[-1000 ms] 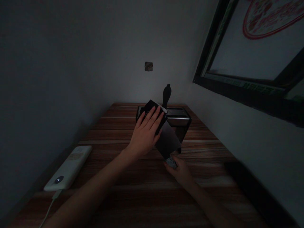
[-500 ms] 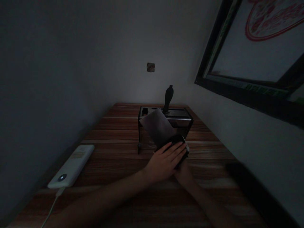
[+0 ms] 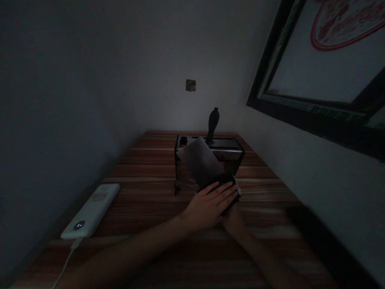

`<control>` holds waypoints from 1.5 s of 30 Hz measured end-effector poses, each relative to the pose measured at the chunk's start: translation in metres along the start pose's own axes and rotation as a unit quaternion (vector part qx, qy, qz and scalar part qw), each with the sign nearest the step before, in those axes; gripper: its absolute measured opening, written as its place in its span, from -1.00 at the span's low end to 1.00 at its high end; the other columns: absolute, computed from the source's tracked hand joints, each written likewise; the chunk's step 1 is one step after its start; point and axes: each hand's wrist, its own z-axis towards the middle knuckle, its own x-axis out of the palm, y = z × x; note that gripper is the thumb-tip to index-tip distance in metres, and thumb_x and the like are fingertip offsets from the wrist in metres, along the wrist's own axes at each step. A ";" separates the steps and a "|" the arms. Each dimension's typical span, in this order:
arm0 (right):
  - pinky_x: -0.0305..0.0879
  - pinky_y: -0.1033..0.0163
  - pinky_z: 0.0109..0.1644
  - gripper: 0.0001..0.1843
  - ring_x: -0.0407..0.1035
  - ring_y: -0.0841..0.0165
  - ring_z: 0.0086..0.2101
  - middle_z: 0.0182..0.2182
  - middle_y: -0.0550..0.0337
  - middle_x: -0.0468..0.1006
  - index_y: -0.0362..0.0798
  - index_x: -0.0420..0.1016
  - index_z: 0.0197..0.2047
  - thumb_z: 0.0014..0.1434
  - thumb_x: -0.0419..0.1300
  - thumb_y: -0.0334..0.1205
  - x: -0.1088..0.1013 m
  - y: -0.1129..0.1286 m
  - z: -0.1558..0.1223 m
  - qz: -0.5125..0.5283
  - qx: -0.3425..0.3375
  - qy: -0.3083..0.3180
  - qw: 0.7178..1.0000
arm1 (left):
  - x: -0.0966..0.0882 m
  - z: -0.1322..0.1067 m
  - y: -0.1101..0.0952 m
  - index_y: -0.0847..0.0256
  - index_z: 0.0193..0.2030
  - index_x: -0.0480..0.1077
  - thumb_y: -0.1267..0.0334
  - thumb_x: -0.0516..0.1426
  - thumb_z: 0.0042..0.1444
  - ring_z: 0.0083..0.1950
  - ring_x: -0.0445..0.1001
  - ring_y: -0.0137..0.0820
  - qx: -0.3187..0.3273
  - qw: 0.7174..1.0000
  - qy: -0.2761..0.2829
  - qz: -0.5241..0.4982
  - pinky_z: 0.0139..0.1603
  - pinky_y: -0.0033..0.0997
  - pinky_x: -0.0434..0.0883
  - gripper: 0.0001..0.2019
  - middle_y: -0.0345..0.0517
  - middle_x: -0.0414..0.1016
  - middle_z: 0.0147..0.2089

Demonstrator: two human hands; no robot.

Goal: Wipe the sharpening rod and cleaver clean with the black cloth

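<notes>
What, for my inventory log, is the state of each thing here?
Left hand, fingers laid over black cloth.
Right hand, partly hidden.
Black cloth, covering the sheet's lower end.
Grey sheet, slanted.
Rack, standing, black handle sticking up from its top.
Power bank, lying flat, display lit, cable plugged in.

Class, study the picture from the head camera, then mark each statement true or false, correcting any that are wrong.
1. A white device has a cable at its near end. True.
2. A black handle rises from the top of the stand. True.
3. The white device lies to the right of the stand. False: it lies to the left.
4. The left hand is on a black item at the near end of the grey flat piece. True.
5. The left hand grips the black handle. False: they are apart.
6. The grey flat piece hides the whole stand. False: much of the stand shows.
</notes>
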 end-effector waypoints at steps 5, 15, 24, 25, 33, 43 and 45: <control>0.36 0.07 -0.22 -0.59 0.42 0.05 -0.20 -0.22 -0.12 0.53 -0.17 0.38 -0.11 -0.06 0.15 -0.17 -0.016 0.020 0.010 0.058 0.043 0.087 0.994 | -0.010 0.003 0.008 0.25 0.29 -0.09 0.16 -0.04 0.18 0.36 -0.25 -0.39 -0.028 1.000 -0.005 0.008 0.30 -0.28 -0.11 -0.43 -0.19 -0.18 0.36; 0.22 0.34 -0.46 -0.82 0.32 0.36 -0.53 -0.56 0.18 0.48 -0.13 0.44 -0.38 0.04 0.12 -0.18 -0.023 0.037 0.015 0.038 0.039 0.097 0.994 | -0.035 0.006 0.042 0.19 0.28 -0.03 0.20 -0.07 0.21 0.35 -0.19 -0.36 -0.108 0.991 -0.061 0.040 0.31 -0.22 -0.13 -0.50 -0.24 -0.11 0.35; 0.15 0.37 -0.53 -0.77 0.25 0.40 -0.58 -0.64 0.23 0.40 -0.12 0.43 -0.49 0.04 0.13 -0.13 -0.023 0.035 0.013 0.006 0.035 0.078 0.996 | -0.062 0.000 0.076 0.23 0.27 -0.02 0.30 -0.05 0.20 0.34 -0.11 -0.29 -0.183 0.974 -0.130 0.043 0.30 -0.12 -0.13 -0.51 -0.07 -0.06 0.34; 0.16 0.36 -0.53 -0.77 0.25 0.40 -0.58 -0.63 0.23 0.41 -0.12 0.44 -0.48 0.04 0.13 -0.12 -0.023 0.035 0.012 0.007 0.036 0.078 0.996 | -0.062 0.000 0.078 0.23 0.27 -0.01 0.30 -0.06 0.20 0.34 -0.11 -0.29 -0.187 0.972 -0.133 0.041 0.31 -0.10 -0.15 -0.51 -0.07 -0.06 0.34; 0.15 0.38 -0.51 -0.76 0.23 0.42 -0.58 -0.63 0.25 0.37 -0.12 0.42 -0.48 0.04 0.12 -0.11 -0.021 0.032 0.011 0.014 0.032 0.099 0.995 | -0.072 -0.012 0.100 0.24 0.25 0.01 0.30 -0.13 0.23 0.31 0.00 -0.34 -0.243 0.944 -0.222 -0.006 0.31 -0.08 -0.16 -0.57 -0.04 0.12 0.27; 0.13 0.38 -0.54 -0.73 0.23 0.43 -0.59 -0.64 0.26 0.35 -0.12 0.39 -0.50 0.04 0.11 -0.07 -0.022 0.032 0.011 0.015 0.050 0.091 0.994 | -0.088 -0.024 0.110 0.27 0.11 0.21 0.22 -0.12 0.23 0.09 0.32 -0.26 -0.308 0.896 -0.302 -0.107 0.10 -0.15 0.24 -0.65 0.02 0.38 0.05; 0.14 0.38 -0.52 -0.73 0.25 0.42 -0.59 -0.63 0.25 0.38 -0.12 0.39 -0.48 0.05 0.11 -0.08 -0.022 0.033 0.010 0.013 0.043 0.090 0.995 | -0.091 -0.023 0.104 0.27 0.09 0.22 0.23 -0.12 0.23 0.06 0.35 -0.25 -0.305 0.896 -0.303 -0.115 0.07 -0.17 0.27 -0.66 0.02 0.39 0.02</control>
